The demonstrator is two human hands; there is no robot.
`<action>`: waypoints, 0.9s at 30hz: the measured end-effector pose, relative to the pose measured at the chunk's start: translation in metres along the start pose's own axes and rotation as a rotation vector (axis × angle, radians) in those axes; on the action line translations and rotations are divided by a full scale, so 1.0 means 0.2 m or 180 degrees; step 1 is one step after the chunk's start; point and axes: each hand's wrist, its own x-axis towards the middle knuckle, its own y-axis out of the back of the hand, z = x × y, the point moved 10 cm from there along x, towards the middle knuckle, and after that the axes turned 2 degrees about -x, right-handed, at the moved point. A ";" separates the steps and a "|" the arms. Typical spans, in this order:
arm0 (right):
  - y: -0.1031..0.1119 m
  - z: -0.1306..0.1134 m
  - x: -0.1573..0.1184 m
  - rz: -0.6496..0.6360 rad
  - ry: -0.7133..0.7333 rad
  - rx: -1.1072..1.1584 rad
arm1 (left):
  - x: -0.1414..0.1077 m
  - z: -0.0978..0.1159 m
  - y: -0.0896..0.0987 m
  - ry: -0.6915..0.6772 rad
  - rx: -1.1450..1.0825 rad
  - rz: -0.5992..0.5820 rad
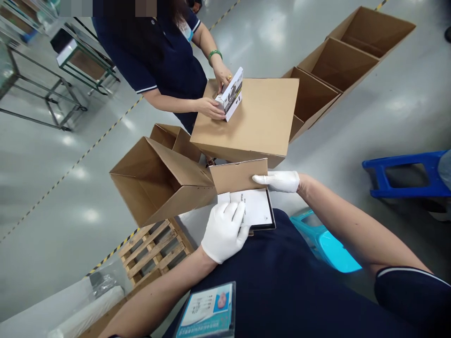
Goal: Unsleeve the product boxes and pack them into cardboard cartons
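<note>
A small cardboard box [238, 174] is tilted in front of my body with its lid raised, showing the plain brown inside. In it lies a white printed booklet [259, 206], with a black edge beneath. My left hand [225, 232], in a white glove, is closed over the box's left side; its curled fingers lie across the booklet and hide part of it. What its fingertips press on is hidden. The gloved right hand [282, 181] grips the lid's right edge, thumb on the inner face and the other fingers behind it.
Across a large closed carton [264, 112], a co-worker [169, 61] holds a white printed box [232, 96] in both hands. Open cartons stand at left [148, 183] and far right [355, 61]. A wooden pallet [155, 249], turquoise stool [334, 249] and blue stool [405, 192] stand nearby.
</note>
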 end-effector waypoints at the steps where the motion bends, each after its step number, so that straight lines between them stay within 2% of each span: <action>1: 0.00 0.00 0.00 0.0017 0.0001 0.0033 | -0.04 -0.01 0.02 -0.0053 -0.0086 0.0219; 4: 0.01 -0.02 -0.01 0.0126 0.0093 -0.0025 | -0.17 -0.08 0.07 0.0031 -0.0434 0.0728; 8: -0.01 -0.05 -0.01 0.0118 0.0240 -0.0269 | -0.35 -0.25 0.08 0.1107 -0.0823 0.1261; 9: -0.02 -0.07 -0.02 0.0096 0.0268 -0.0333 | -0.38 -0.27 0.08 0.1249 -0.0919 0.1371; 11: -0.04 -0.10 -0.03 0.0079 0.0326 -0.0514 | -0.39 -0.25 0.11 0.1092 -0.1042 0.1496; 13: -0.06 -0.13 -0.05 0.0087 0.0382 -0.0748 | -0.35 -0.15 0.16 0.0405 -0.0990 0.1339; 15: -0.09 -0.16 -0.07 0.0095 0.0429 -0.0957 | -0.30 -0.03 0.18 -0.0326 -0.0796 0.0928; 17: -0.12 -0.19 -0.10 0.0131 0.0470 -0.1077 | -0.25 0.06 0.21 -0.0792 -0.0682 0.0556; 18: -0.13 -0.21 -0.11 0.0161 0.0502 -0.1113 | -0.22 0.09 0.23 -0.0878 -0.0631 0.0421; 20: -0.16 -0.24 -0.12 0.0215 0.0582 -0.1163 | -0.12 0.10 0.23 -0.0692 -0.0385 0.0151; 23: -0.20 -0.28 -0.14 0.0244 0.0701 -0.1258 | 0.01 0.06 0.16 0.0031 0.0161 -0.0422; 25: -0.21 -0.31 -0.15 0.0303 0.0772 -0.1315 | 0.05 0.04 0.11 0.0301 0.0317 -0.0701; 27: -0.22 -0.31 -0.16 0.0302 0.0808 -0.1378 | 0.06 0.05 0.07 0.0380 0.0415 -0.0809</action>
